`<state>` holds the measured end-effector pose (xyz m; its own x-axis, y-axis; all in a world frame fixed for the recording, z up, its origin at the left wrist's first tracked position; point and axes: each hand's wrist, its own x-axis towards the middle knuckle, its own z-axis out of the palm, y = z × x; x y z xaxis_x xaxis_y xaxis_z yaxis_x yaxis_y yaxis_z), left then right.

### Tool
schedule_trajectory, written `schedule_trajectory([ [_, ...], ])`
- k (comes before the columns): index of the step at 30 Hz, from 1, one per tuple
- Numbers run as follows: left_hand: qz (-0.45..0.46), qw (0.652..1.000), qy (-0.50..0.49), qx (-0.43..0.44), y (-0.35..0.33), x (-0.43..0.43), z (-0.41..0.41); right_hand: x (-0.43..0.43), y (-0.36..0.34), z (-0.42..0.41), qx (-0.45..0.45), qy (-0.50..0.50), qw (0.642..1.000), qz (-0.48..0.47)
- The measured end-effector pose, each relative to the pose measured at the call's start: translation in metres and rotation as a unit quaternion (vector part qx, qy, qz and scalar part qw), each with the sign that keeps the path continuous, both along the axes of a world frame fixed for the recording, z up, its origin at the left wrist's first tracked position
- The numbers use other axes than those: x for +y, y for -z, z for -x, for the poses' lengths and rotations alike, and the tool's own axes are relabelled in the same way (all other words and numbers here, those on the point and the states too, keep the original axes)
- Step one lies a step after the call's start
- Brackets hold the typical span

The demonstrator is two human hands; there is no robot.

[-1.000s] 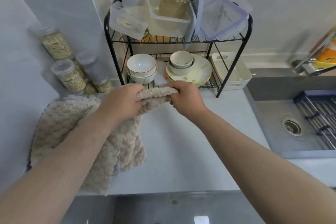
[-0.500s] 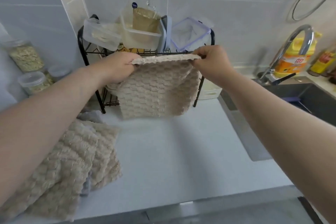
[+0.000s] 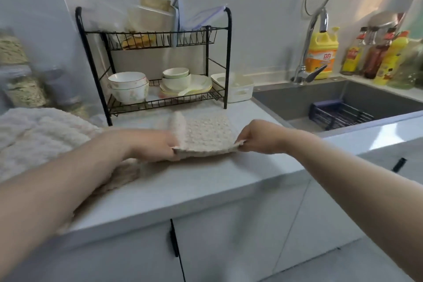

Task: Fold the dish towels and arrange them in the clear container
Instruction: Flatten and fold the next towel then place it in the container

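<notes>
The left hand (image 3: 155, 146) and right hand (image 3: 258, 137) are each pinching a near corner of a dish towel (image 3: 206, 135) lying on the countertop (image 3: 194, 185), seemingly just starting its fold, while more towels (image 3: 39, 135) are waiting heaped at left, apparently nothing packed yet.

Person: forearms and hands only.
Forearms bare to the frame edge; left hand (image 3: 153, 144) and right hand (image 3: 259, 136) uncovered.
</notes>
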<state>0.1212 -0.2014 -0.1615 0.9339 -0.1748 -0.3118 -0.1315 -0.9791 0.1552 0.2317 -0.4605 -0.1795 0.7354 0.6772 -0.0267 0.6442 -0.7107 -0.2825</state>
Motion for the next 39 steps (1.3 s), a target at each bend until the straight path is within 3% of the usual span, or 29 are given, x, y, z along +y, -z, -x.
schedule_trajectory([
  [4,-0.005,1.0,-0.021,0.022,0.02,-0.008,0.039,-0.006,0.012,0.038,0.033,0.011,0.997,0.064],
  [8,0.03,0.997,-0.063,-0.043,0.011,0.004,0.045,-0.002,-0.003,0.045,0.081,0.041,0.996,0.019],
  [17,-0.076,0.976,-0.179,-0.096,0.023,0.084,-0.064,0.062,0.006,-0.061,-0.096,0.068,0.993,0.016],
  [22,-0.132,0.97,-0.18,-0.097,0.035,0.107,-0.108,0.1,0.028,-0.126,-0.069,0.078,0.993,0.057],
  [25,-0.111,0.968,-0.192,-0.114,0.036,0.114,-0.122,0.111,0.036,-0.144,-0.08,0.061,0.991,0.088],
  [32,0.002,0.94,-0.216,-0.266,0.022,0.108,-0.104,0.092,0.014,-0.127,-0.086,0.083,0.987,-0.11],
  [39,0.003,0.93,-0.197,-0.311,0.01,0.079,-0.049,0.05,-0.015,-0.07,-0.06,0.088,0.979,-0.176],
])
